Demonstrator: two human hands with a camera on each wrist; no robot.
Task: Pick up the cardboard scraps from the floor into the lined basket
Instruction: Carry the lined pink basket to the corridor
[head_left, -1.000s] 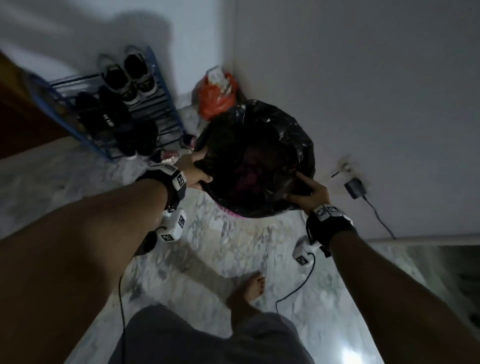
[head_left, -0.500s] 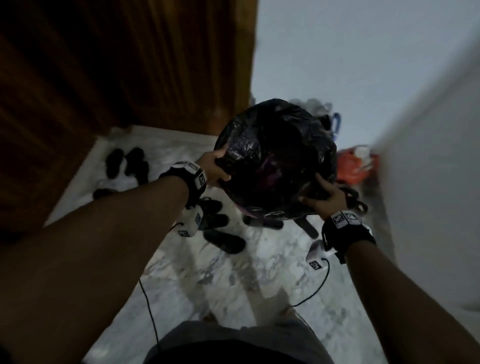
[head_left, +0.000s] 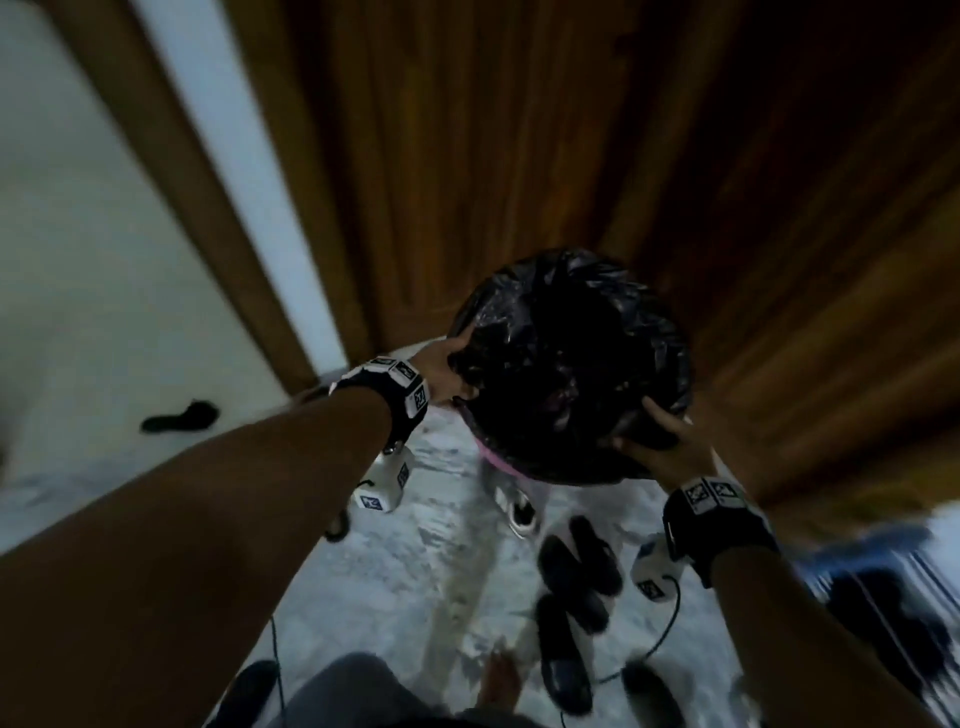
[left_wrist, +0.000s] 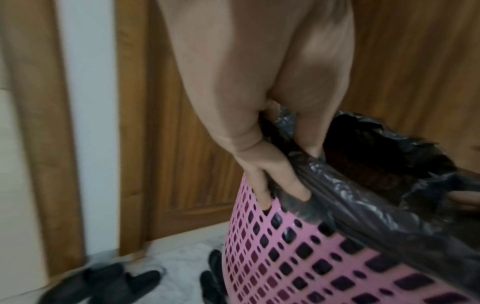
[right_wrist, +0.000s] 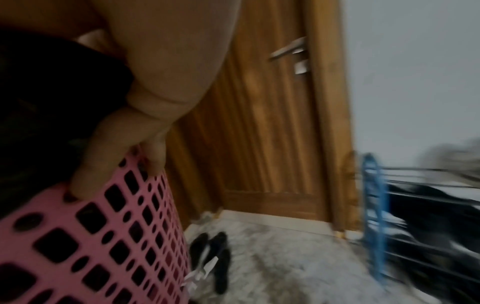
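Observation:
A pink perforated basket (left_wrist: 298, 257) (right_wrist: 85, 236) lined with a black plastic bag (head_left: 571, 358) is held up off the floor between both hands. My left hand (head_left: 449, 371) (left_wrist: 272, 164) grips the rim on the left, thumb inside over the liner and fingers outside. My right hand (head_left: 660, 447) (right_wrist: 124, 148) grips the right side of the rim, fingers down the pink wall. The inside of the basket is dark, and no cardboard scraps show in any view.
A wooden door (head_left: 519, 156) with a metal handle (right_wrist: 288, 49) stands straight ahead. Dark shoes and sandals (head_left: 576, 577) lie on the marble floor (head_left: 405, 582) under the basket. A blue shoe rack (right_wrist: 374, 205) is at the right. My bare foot (head_left: 501, 686) is below.
The view has swung left from the white wall corner to the wooden door. Both hands keep the same hold on the basket, which has travelled with me.

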